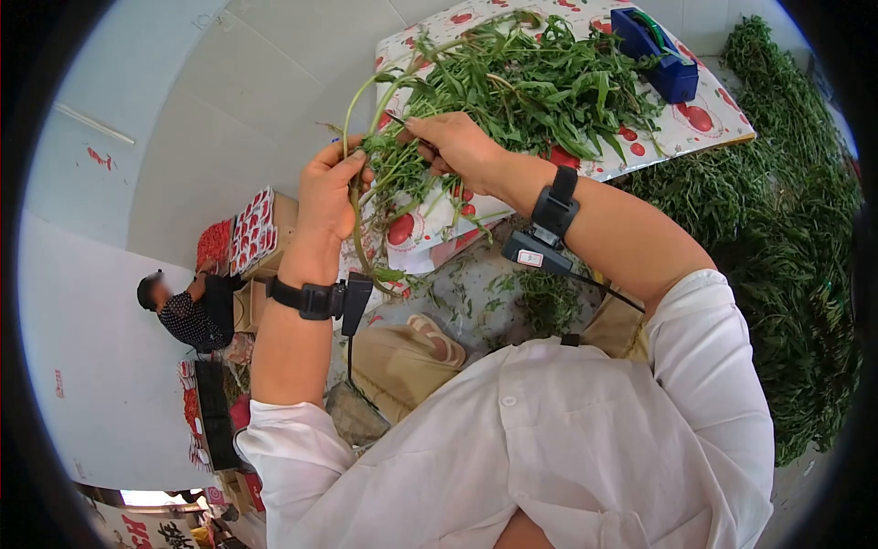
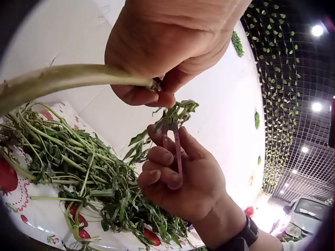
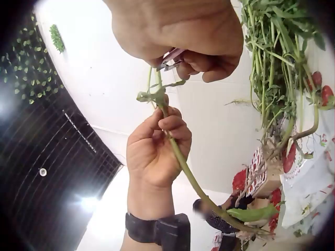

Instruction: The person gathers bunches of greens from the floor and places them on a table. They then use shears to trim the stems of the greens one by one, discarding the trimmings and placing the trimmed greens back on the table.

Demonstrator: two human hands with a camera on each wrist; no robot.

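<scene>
In the head view my left hand (image 1: pixel 325 197) pinches a long, thick green stem (image 2: pixel 57 81) between thumb and fingers; the stem curves down past the wrist. Just to the right, my right hand (image 1: pixel 460 146) grips small pink-handled snips (image 2: pixel 178 164), their metal tips close to the leafy part of the stem. In the right wrist view the snips' blades show under the right hand, above the left fingers (image 3: pixel 172 125). Beneath both hands lies a heap of leafy green stems (image 1: pixel 530 91) on a table with a strawberry-print cover (image 1: pixel 704 119).
A blue tape dispenser (image 1: pixel 654 55) stands at the table's far right corner. On the floor to the right spreads a large pile of greens (image 1: pixel 777 229). Leaf scraps (image 1: pixel 466 293) litter the floor below. Another person (image 1: pixel 197 311) sits at the left beside boxes (image 1: pixel 274 233).
</scene>
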